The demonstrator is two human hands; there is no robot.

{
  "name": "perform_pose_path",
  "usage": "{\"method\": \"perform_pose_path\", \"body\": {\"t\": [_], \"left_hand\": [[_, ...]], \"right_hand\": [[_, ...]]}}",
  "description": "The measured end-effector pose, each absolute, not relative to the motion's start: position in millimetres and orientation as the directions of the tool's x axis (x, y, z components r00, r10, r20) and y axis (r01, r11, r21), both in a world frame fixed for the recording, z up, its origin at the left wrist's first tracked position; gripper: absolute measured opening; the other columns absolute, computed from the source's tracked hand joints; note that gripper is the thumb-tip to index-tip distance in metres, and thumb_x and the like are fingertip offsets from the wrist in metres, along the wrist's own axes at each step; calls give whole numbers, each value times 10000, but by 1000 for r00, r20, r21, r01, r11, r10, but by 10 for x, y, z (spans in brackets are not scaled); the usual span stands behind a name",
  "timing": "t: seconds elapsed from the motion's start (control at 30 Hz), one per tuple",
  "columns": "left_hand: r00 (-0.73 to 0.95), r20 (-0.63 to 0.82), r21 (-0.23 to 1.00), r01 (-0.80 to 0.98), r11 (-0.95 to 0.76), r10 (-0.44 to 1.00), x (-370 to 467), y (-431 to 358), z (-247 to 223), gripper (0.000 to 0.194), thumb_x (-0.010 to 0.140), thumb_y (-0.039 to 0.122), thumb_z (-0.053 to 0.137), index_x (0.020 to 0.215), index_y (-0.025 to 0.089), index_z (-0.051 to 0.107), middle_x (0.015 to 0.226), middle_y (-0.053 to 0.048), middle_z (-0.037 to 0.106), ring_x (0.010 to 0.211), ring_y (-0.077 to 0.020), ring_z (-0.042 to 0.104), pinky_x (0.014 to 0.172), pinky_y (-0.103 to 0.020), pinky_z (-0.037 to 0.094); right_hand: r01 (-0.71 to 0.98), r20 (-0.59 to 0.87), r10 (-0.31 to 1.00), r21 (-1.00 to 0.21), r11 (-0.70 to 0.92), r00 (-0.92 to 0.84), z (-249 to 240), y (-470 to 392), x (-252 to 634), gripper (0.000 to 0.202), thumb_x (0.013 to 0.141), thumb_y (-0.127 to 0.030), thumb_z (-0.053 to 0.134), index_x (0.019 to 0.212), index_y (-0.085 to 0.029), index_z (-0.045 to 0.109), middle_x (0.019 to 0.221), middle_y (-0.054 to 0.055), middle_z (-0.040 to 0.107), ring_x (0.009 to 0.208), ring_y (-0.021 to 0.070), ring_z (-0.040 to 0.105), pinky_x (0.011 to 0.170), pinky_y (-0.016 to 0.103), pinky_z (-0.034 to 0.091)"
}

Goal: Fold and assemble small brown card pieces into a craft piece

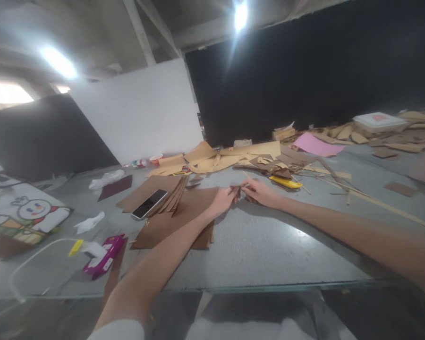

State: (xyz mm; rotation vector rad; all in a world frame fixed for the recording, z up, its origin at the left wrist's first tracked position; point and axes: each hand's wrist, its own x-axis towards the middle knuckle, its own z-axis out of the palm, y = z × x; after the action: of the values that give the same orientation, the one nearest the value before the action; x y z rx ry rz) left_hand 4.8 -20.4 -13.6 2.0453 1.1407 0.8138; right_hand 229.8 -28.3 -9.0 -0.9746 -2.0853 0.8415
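My left hand (224, 201) is closed in a pinch on a small brown piece (236, 190), low over the table. Fingertips of my right hand (258, 191) are pressed together at the same piece from the other side; its exact shape is too small to make out. Under my left forearm lies a stack of brown sheets (177, 222). A fanned pile of brown sheets (138, 193) with a phone (149, 204) on top is farther left. Just beyond my right hand rests a yellow utility knife (286, 182).
Tan and brown offcuts (216, 158) cover the table's back side. A pink sheet (318, 144) and a white lidded box (379, 122) are at the back right. Long thin strips (382, 203) cross the right. A purple power strip (105, 256) with a cable sits front left.
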Motion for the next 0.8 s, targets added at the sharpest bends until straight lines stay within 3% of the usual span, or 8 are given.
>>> {"method": "perform_pose_path", "body": {"t": [0.2,0.3,0.4,0.63,0.8], "left_hand": [[453,150,817,443,-368,879,50,-202,-152,539,1059,607,452,861,159,678,655,-6,617,612,-151,573,640,-265,425],[483,144,804,452,-386,864,42,-227,-144,443,1035,515,491,840,163,676,648,-7,627,625,-156,579,648,-268,424],[505,167,814,414,-407,847,45,-267,-116,422,1039,448,437,816,165,658,656,-26,646,655,-167,591,678,-283,439],[552,158,792,424,-439,819,64,-328,-72,508,1073,616,433,852,187,590,668,-17,638,656,-164,590,690,-286,450],[577,166,754,449,-480,800,58,-329,-69,462,1093,528,405,800,199,544,669,-15,630,657,-167,595,686,-283,443]], "right_hand": [[350,315,809,-780,518,-496,-110,-262,2285,420,1037,-572,529,1283,-232,530,735,-22,684,525,160,550,522,266,395],[386,322,789,-735,557,-524,-87,-258,2294,340,1049,-548,527,1090,-225,627,708,-9,679,553,155,560,572,270,412],[434,336,780,-682,588,-529,-78,-242,2296,367,1050,-527,525,876,-220,625,658,-2,648,589,157,561,618,276,411],[438,461,739,-603,667,-490,-98,-253,2298,396,1036,-553,525,810,-230,556,665,-10,602,637,162,520,624,275,379],[346,377,710,-677,650,-595,9,-347,2339,470,1090,-599,417,822,-233,542,659,-11,618,605,159,536,625,286,405]]}}
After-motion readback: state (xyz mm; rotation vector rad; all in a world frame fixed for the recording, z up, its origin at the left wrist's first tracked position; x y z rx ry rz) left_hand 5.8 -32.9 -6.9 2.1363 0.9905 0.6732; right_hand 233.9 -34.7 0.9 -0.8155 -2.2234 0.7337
